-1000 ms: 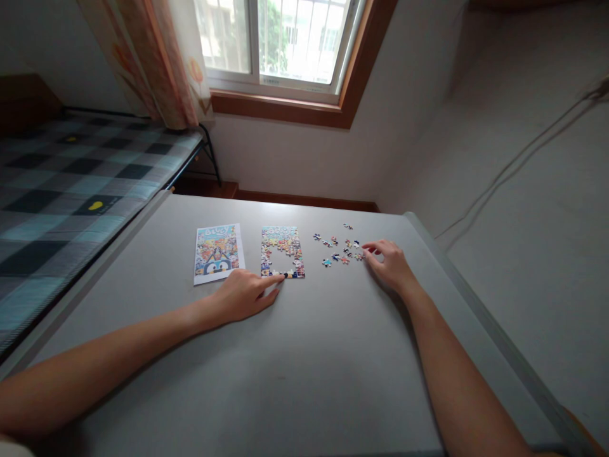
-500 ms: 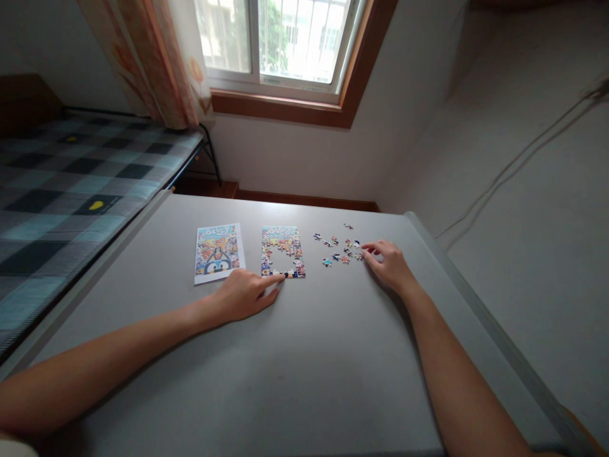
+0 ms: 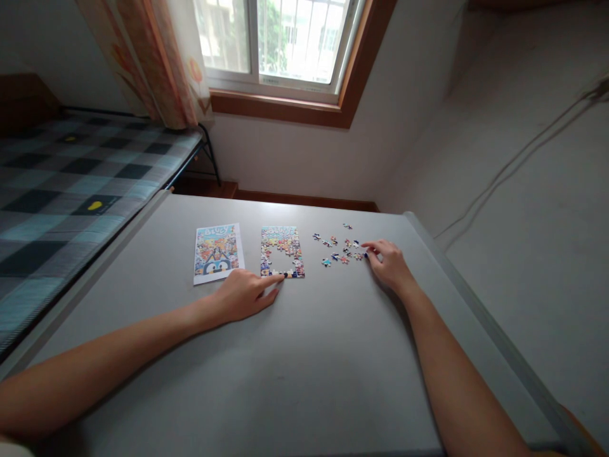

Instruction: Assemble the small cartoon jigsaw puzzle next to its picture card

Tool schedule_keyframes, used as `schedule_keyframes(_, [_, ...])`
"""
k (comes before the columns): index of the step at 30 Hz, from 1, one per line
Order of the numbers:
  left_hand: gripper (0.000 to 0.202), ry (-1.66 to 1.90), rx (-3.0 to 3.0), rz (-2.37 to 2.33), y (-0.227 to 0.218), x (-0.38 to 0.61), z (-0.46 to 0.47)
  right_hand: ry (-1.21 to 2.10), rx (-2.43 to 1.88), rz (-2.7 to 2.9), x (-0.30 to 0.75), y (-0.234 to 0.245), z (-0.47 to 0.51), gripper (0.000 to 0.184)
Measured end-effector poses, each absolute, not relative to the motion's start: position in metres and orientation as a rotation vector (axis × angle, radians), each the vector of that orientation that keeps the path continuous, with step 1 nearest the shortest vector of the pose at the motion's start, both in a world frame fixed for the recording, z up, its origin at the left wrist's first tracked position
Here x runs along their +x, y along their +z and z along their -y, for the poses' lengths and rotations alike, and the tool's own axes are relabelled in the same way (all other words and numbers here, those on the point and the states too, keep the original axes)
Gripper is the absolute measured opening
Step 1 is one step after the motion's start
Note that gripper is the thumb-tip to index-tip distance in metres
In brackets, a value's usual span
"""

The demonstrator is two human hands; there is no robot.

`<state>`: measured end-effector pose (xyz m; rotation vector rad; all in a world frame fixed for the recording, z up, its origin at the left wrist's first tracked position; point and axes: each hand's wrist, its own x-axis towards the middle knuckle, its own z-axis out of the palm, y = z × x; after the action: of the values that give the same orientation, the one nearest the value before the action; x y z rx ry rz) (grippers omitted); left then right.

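A partly assembled jigsaw puzzle (image 3: 280, 232) lies flat on the table, with a gap in its lower middle. My left hand (image 3: 243, 293) rests at its lower edge, index finger stretched onto the bottom row and thumb apart. My right hand (image 3: 387, 259) is at the right side of several loose puzzle pieces (image 3: 344, 259). Its index finger reaches out, parted from the thumb. A small dark blue puzzle piece (image 3: 366, 255) shows at the thumb tip; the other fingers are curled and partly hidden. Left of the puzzle is a printed picture sheet (image 3: 217, 251), its corner close to my left hand.
The grey table (image 3: 285, 374) has raised edges along both sides. A bed with a checked cover (image 3: 128, 171) stands to the left. Beyond the table are a window (image 3: 295, 44) and an orange patterned curtain (image 3: 147, 63). A cable (image 3: 514, 158) hangs along the right wall.
The dark blue piece now shows at my right thumb tip, and the right fingers have shifted very slightly. My left hand stays on the puzzle's bottom edge.
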<state>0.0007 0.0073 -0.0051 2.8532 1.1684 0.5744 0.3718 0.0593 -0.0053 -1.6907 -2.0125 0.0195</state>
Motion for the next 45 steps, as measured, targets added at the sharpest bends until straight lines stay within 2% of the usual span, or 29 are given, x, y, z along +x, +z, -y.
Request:
schedule_keyframes(14, [0.033,0.534,2.854,-1.181,-0.005,0.001,-0.007,0.123,-1.525,2.157,0.357,-0.005,-0.054,0.022])
schedule_keyframes(45, [0.032,0.585,2.861,-1.154,-0.005,0.001,-0.007,0.121,-1.544,2.118,0.358,-0.006,-0.057,0.016])
